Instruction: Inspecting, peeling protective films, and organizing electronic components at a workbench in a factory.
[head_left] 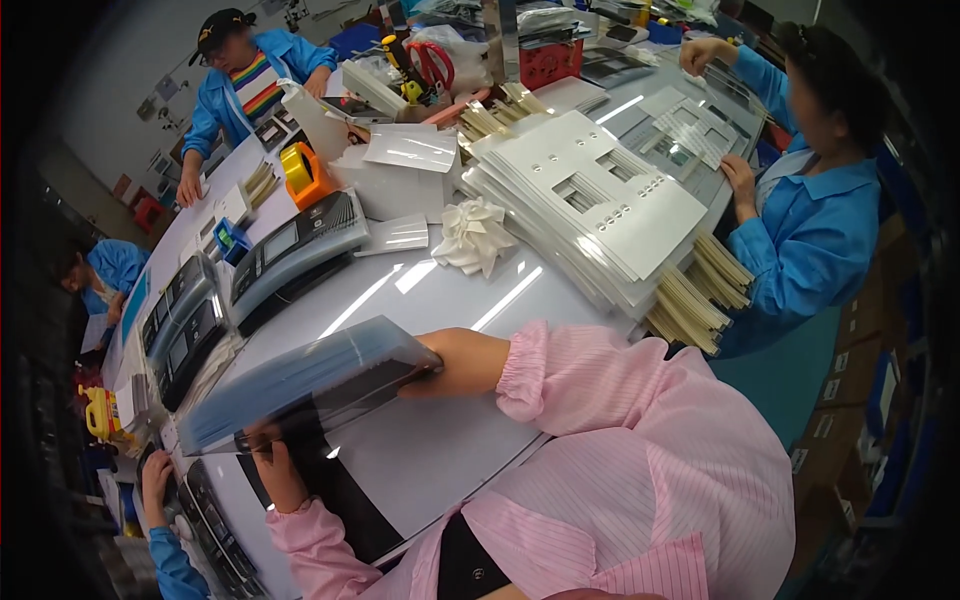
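On my feed, the landmark is the bundle of blue-grey translucent sheets (310, 375), lifted over the tabletop (425, 300) and tilted. From the right hand (465, 360), it lies to the left and slightly toward the wearer, its long axis running from that hand down to the far left. The right hand is closed on the bundle's right end, though I see few of its fingers. The left hand (280, 475) is at the bundle's near edge, toward its left end – its fingers are partly hidden there, so I can't tell how far they open or whether they grip. Both hands are thus at the bundle, the right with the plainer hold.

Below the bundle, a black strip (355, 500) runs across the tabletop. Just beyond its left half lies a curved dark panel (300, 245); beyond its right end I see a crumpled white piece (473, 237), and further right a pile of white panels (590, 195) with cut-outs.

As for writing – the curved dark panel bears small print I can't make out. Far beyond the bundle, a co-worker's black cap (222, 28) shows a pale emblem, and well to its right, brown boxes (848, 400) carry white labels too small to read.
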